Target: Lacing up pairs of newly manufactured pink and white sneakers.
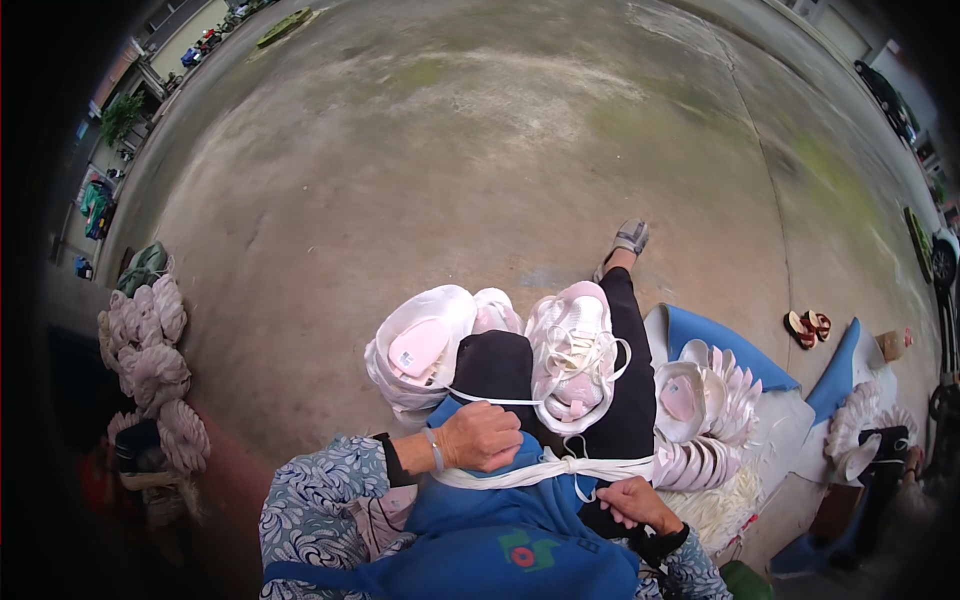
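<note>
A white and pale pink sneaker [577, 355] rests on my right thigh, its white laces loose and looped over the upper. Across my lap, over the blue apron [500, 510], lies a bundle of white shoelaces [535, 470] tied around the middle. My left hand [480, 437] is closed at the bundle's left end; what its fingers hold is hidden. My right hand [637, 502] has its fingers curled by the bundle's right part, near a hanging lace end, and I cannot make out anything in them. A single flat lace runs from the sneaker leftward over my dark-trousered knee [495, 365].
More pink and white shoes [420, 345] sit beside my left knee. Stacked shoes [705, 410] stand at my right by a blue sheet [725, 345]. Bundled shoes [155, 350] are piled at far left. Sandals [807, 328] lie on the concrete floor [430, 200]. Someone sits at far right.
</note>
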The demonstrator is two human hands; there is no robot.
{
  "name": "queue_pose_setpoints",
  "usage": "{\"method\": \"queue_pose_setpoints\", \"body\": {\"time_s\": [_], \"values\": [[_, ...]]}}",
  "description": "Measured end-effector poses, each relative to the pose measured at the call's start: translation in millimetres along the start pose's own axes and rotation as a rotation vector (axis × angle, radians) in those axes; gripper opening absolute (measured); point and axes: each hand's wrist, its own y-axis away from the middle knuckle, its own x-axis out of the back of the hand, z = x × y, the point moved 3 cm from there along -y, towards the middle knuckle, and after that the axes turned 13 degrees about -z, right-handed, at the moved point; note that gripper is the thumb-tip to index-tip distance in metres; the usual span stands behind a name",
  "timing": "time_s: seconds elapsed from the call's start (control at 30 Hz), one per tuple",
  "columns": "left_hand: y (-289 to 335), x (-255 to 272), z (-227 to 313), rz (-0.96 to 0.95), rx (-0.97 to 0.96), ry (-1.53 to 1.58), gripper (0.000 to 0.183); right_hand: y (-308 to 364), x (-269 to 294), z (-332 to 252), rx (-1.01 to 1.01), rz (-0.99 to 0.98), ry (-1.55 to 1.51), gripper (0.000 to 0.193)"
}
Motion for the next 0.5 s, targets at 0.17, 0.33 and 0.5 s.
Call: {"method": "queue_pose_setpoints", "body": {"time_s": [0.17,0.33,0.5], "values": [[-1.3,0.5,-9.4,0.023,-0.002,0.028,0.011,-1.5,5.7,-5.3,-0.013,-0.003,-0.026,0.034],[4.4,-0.4,-2.8,0.087,-0.05,-0.031,0.008,-4.6,6.6,12.7,-0.047,-0.032,0.037,0.037],[11.1,-9.3,-1.6,-0.211,0.066,0.219,0.035,15.9,-6.5,-22.8,-0.124,-0.002,0.065,0.033]]}}
